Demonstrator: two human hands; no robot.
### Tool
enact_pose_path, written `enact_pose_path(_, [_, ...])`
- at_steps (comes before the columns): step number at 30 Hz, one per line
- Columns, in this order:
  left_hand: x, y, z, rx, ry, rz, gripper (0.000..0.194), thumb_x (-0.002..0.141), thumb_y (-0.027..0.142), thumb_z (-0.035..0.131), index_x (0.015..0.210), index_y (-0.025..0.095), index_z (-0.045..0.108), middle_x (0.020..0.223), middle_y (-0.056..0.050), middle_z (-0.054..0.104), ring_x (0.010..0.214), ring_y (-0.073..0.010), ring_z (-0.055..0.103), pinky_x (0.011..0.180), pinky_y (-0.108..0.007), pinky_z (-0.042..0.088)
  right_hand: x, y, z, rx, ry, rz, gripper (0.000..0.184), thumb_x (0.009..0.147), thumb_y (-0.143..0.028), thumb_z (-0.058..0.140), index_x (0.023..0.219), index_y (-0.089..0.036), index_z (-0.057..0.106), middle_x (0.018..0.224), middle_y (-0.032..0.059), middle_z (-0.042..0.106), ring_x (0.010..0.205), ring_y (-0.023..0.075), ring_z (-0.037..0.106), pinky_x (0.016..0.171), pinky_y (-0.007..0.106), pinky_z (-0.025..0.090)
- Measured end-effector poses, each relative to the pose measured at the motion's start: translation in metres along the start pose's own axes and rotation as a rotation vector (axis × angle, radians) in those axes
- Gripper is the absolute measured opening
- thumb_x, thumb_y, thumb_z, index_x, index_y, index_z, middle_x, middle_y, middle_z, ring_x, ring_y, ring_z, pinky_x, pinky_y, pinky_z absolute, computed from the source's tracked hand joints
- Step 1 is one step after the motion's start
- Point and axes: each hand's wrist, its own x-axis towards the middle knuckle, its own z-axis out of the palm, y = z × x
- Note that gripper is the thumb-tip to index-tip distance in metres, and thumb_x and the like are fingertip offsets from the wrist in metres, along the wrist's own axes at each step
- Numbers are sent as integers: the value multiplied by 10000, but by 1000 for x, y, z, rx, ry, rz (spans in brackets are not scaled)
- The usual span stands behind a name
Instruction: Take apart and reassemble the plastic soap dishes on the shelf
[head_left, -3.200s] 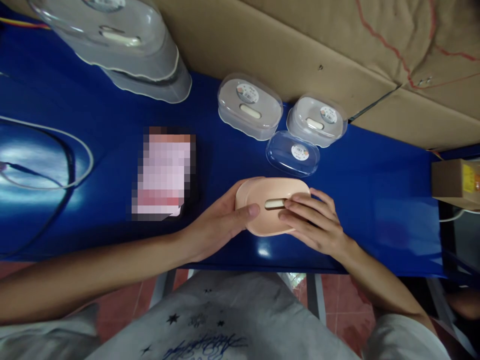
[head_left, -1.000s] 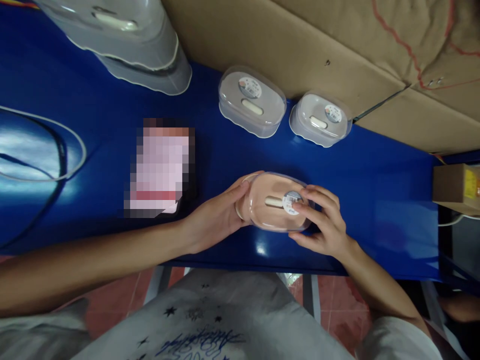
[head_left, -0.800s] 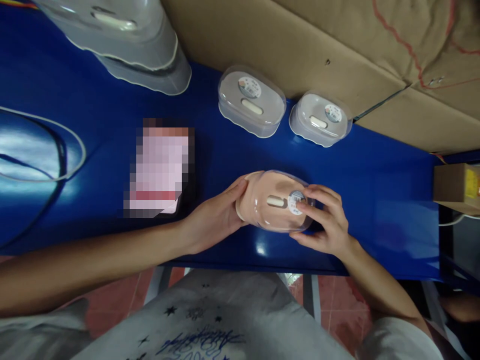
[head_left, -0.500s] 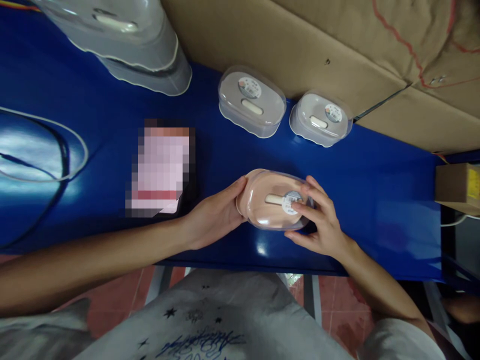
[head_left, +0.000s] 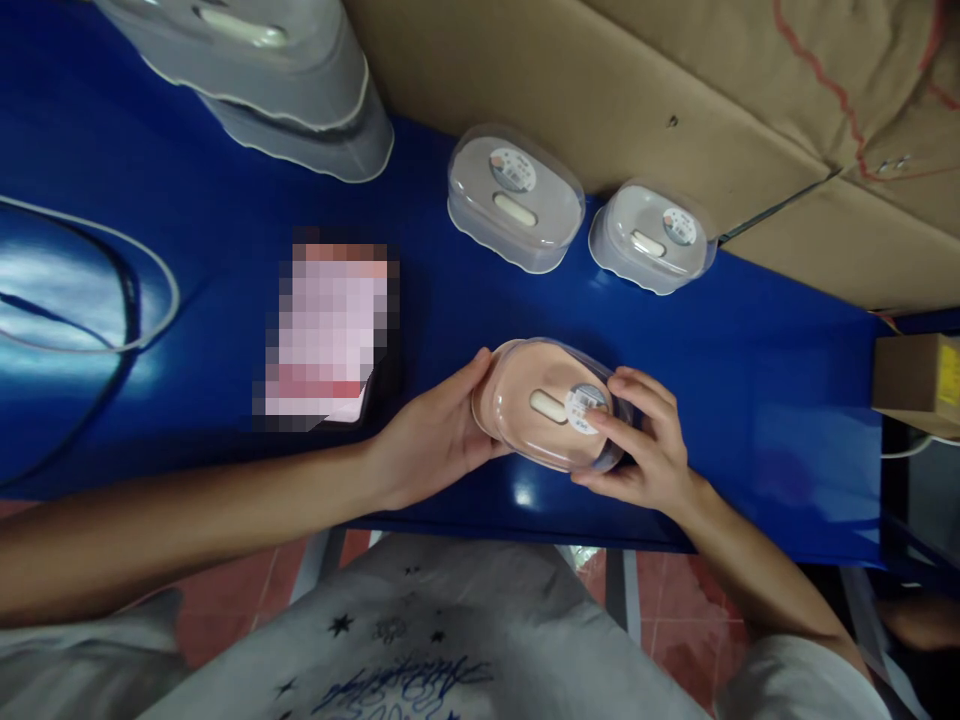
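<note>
We see two grey lidded boxes [head_left: 517, 205] by brown sheeting [head_left: 570, 80] behind the blue tabletop [head_left: 780, 400], a pixelated flat object [head_left: 330, 330], a looped white cable [head_left: 178, 297] far left, and a small carton [head_left: 909, 375] far right.

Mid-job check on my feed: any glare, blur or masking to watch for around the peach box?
Head view: glare whitens the blue table at far left, plus a small bright spot just below the peach box; head view: the print on the clear lid's round label is too small and soft to read; head view: a pixelated patch masks detail left of the box.
</note>
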Motion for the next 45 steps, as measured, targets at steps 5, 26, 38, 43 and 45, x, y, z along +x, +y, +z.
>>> enact_pose_path(5, [-2,2,0,-62,-11,27,519,1089,601,545,1379,216,735,1418,-99,752,1390,-288,632,1040,-348,541,-3,-2,1,-56,-35,-8,841,946,-562,792,1668,-322,436,1544,132,560,1468,409,557,1144,660,593])
enact_pose_path(26, [0,-1,-8,202,-55,100,745,842,393,888,1517,295,588,1531,-104,667,1471,-371,569,1141,-460,498,1,-11,0,211,-41,66,850,939,-366,832,1674,-357,406,1485,96,538,1548,387,500,1262,666,506])
enact_pose_path(38, [-7,-1,-10,299,-117,123,827,670,259,991,1412,345,636,1431,-33,700,1379,-290,621,1084,-386,504,-9,-1,3,585,-66,384,1109,813,-564,924,1703,-419,278,1750,77,316,1639,411,358,1326,665,400])
enact_pose_path(43, [-10,2,-8,285,-201,151,802,722,164,951,1411,383,604,1312,-8,704,1135,-195,703,875,-267,532,-3,-8,-2,799,-140,588,1110,857,-634,860,1719,-429,192,1644,69,536,1488,332,585,1222,560,539])
enact_pose_path(45, [-9,4,-8,332,-212,191,762,744,167,938,1399,364,601,1268,-8,693,1107,-184,694,885,-269,530,-1,-10,-5,786,-110,598,1061,866,-620,856,1704,-429,234,1576,61,593,1430,313,636,1177,522,579])
